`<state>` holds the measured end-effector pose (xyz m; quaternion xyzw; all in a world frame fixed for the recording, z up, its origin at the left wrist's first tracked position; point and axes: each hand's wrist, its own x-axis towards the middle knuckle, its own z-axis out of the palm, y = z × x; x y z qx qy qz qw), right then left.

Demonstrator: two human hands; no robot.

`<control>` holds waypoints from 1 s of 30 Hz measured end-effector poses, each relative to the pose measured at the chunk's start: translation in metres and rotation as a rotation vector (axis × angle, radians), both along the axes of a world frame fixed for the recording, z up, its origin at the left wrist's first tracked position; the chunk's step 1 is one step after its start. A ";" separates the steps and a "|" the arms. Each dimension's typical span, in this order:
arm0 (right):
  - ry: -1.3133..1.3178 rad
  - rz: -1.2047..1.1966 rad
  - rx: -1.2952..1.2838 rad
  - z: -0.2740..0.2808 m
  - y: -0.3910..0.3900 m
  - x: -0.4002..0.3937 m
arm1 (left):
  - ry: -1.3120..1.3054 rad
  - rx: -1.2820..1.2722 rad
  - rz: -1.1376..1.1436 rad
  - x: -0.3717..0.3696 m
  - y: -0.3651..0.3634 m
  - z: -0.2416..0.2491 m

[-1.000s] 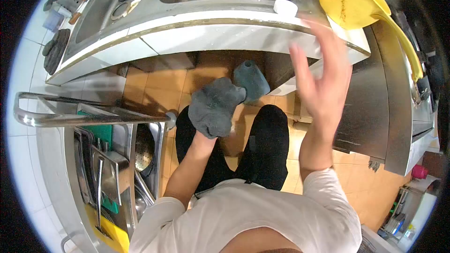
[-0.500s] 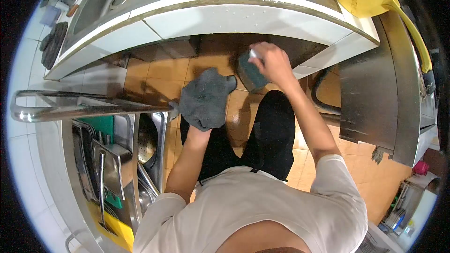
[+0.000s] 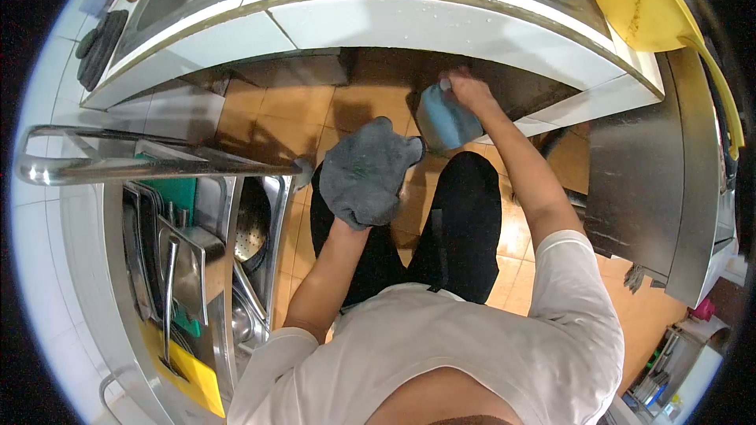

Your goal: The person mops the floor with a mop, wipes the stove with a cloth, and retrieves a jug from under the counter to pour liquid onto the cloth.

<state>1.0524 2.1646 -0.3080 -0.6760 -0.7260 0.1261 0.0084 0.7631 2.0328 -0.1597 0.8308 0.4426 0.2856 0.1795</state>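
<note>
A dark grey cloth (image 3: 364, 171) covers my left hand, hiding its fingers; only the wrist shows below it. The cloth sits above my left knee, with a rolled edge sticking out to the right. My right hand (image 3: 472, 93) is closed at the top of a bluish plastic jug (image 3: 447, 118), beside its pale cap. The jug is tilted, in front of the dark opening under the sink counter. A small gap separates the cloth from the jug.
The tiled counter edge (image 3: 441, 25) runs across in front, with a yellow scoop (image 3: 642, 0) at its right end. At left stands a metal rack with a rail (image 3: 157, 175), pans and a colander (image 3: 250, 228). A steel cabinet (image 3: 630, 181) stands at right.
The view has shifted, so the counter sits higher and further right. The jug has come out of shadow and looks bluer, still in my right hand. My left hand keeps the cloth.
</note>
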 end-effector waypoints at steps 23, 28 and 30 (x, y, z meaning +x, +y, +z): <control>-0.182 0.262 -0.096 0.007 0.020 0.005 | 0.327 0.118 -0.043 0.008 0.000 0.022; -0.106 0.426 -0.062 -0.021 0.039 0.029 | 0.369 0.151 -0.054 0.012 0.000 0.026; -0.066 0.451 -0.076 -0.025 0.044 0.035 | 0.372 0.154 -0.055 0.014 0.001 0.028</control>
